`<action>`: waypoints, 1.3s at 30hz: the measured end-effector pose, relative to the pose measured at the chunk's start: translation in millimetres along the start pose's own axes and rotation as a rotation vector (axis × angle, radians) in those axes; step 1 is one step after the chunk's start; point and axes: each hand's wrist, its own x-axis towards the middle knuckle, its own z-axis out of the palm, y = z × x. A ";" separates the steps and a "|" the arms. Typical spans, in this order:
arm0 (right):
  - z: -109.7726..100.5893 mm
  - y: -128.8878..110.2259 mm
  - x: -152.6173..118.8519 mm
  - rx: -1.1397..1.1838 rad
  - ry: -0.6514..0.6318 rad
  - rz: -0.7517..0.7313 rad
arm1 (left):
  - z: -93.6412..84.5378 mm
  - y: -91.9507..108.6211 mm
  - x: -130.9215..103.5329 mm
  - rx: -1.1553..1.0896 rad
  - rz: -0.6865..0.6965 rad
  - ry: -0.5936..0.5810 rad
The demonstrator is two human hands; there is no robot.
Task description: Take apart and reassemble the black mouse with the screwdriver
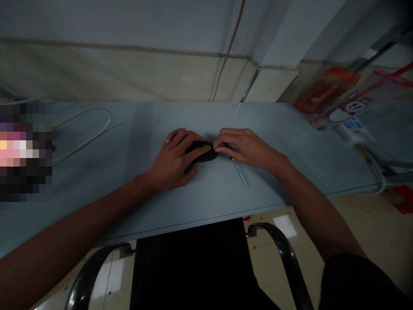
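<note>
My left hand is closed around a black, rounded object that looks like a computer mouse, just above the blue-grey tabletop. A ring sits on one of its fingers. At the mouse's right end, my right hand pinches the edge with thumb and fingertips, which partly hide it. From beneath that hand a screwdriver sticks out, its pale shaft pointing towards the table's front edge and a yellow band at the handle end. Whether the palm holds the screwdriver or it lies on the table, I cannot tell.
A looped white cable lies at the left beside a blurred-out patch. To the right stand an orange container and a clear pouch with a cartoon print. A tiled wall borders the back. Chair armrests are below the front edge.
</note>
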 end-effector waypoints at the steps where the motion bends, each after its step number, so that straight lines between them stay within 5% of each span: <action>1: 0.8 -0.2 -0.6 -0.007 -0.008 -0.010 | 0.2 0.0 0.0 0.005 0.002 0.002; 13: 4.5 -11.2 -1.2 -0.255 -0.074 -0.003 | -1.0 -1.3 1.4 -0.064 -0.032 -0.030; 22: 1.2 2.8 -2.8 0.177 0.283 0.073 | -1.6 -0.4 1.6 -0.068 -0.033 -0.016; 27: 2.5 0.7 0.3 0.355 0.311 0.141 | -1.3 0.4 1.5 -0.081 -0.049 -0.027; 39: 8.6 21.5 10.4 -0.004 0.334 0.053 | -0.6 1.2 0.5 -0.067 -0.069 -0.062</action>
